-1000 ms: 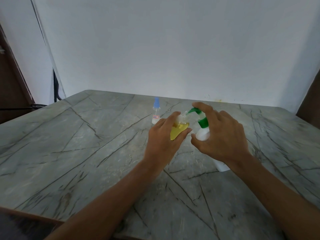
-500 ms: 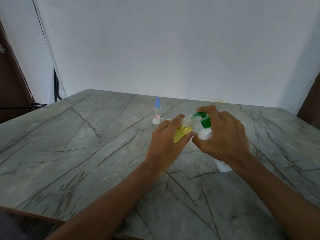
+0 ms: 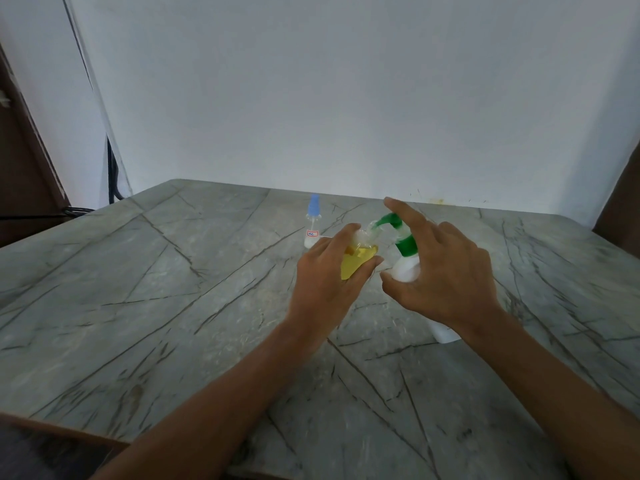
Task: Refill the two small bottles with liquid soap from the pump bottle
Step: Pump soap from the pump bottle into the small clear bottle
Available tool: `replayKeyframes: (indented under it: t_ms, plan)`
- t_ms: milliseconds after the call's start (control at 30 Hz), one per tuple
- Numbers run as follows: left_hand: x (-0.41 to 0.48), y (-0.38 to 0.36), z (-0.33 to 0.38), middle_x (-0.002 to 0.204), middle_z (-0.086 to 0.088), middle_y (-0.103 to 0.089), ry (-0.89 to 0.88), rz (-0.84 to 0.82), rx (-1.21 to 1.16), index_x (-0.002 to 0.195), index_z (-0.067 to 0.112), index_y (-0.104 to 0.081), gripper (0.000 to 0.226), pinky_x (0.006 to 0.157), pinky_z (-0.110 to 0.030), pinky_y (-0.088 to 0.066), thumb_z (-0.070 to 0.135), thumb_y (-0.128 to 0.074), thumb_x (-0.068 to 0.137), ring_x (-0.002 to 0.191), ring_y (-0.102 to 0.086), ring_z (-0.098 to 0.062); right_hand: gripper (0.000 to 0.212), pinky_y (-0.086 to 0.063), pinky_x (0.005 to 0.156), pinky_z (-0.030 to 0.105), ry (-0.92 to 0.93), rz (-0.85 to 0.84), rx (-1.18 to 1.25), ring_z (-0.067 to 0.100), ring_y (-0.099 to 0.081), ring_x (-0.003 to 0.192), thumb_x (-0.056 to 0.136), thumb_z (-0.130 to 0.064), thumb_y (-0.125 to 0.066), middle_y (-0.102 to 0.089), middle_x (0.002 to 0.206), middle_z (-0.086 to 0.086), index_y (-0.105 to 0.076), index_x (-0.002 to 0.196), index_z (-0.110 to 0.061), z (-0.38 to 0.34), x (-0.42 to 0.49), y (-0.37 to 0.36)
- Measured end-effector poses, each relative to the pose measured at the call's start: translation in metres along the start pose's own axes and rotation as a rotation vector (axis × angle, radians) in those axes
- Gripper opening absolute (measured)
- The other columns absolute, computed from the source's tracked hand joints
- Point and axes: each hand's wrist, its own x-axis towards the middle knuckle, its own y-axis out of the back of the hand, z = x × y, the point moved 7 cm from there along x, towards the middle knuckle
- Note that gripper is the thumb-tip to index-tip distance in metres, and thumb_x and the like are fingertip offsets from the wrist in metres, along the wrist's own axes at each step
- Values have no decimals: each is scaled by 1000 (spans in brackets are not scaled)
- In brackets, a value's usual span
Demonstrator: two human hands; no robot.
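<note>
Grips the small bottle (image 3: 358, 263) in the left hand (image 3: 325, 285), fingers and thumb curled round its clear body. Keeps it just right of the frame's centre, lifted off the tabletop (image 3: 173, 289), mouth tilted to the green spout (image 3: 384, 221). Clasps the white pump bottle (image 3: 407, 270) with the right hand (image 3: 446, 285), thumb and lower fingers round the shoulder, forefinger (image 3: 405, 213) stretched over the pump head. Leaves the second small bottle (image 3: 312, 226), blue-capped, standing behind the left hand, untouched.

Probably light, thin plastic, partly filled with yellow soap. Likely to dent under a hard squeeze and to get slippery if soap runs over the rim. Best to hold low on the body and leave the mouth free. Better to steady the pump bottle by its shoulder, since looks tilted.

Shows the pump head risen and the forefinger lifted higher than half a second ago, when pressed well down. Keeps the small bottle at the spout as before. Cannot tell any change in the soap level.
</note>
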Motion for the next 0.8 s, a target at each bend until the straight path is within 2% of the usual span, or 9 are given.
replayKeyframes:
  t_ms: [167, 433, 667, 800]
  plan:
    - [0, 0, -1, 104, 4, -66, 18, 2, -12, 125, 24, -54, 53, 77, -31, -54, 50, -67, 81, 90, -59, -9, 99, -38, 58, 27, 16, -25, -10, 16, -52, 77, 57, -45, -75, -61, 93, -9, -28, 144, -37, 0, 0, -1]
    - [0, -1, -3, 102, 6, -66, 36, -12, -13, 125, 23, -54, 53, 78, -31, -53, 51, -66, 81, 88, -59, -8, 90, -44, 57, 28, 29, -24, 17, 17, -50, 72, 56, -43, -77, -63, 85, -3, -38, 137, -30, -3, 5, -3]
    - [-3, -6, -1, 104, 3, -66, 3, -42, 21, 125, 24, -53, 55, 74, -19, -50, 52, -65, 80, 86, -56, -6, 79, -45, 60, 30, 16, 1, 62, 14, -49, 72, 55, -44, -79, -65, 86, -1, -49, 125, -23, 1, 5, -4]
    - [-3, -10, -1, 107, 2, -65, -1, -61, 34, 127, 25, -52, 56, 74, -20, -49, 52, -65, 80, 88, -55, -6, 77, -41, 60, 28, 16, 36, 79, 13, -46, 71, 54, -41, -83, -66, 86, 1, -53, 121, -20, 2, 4, -2]
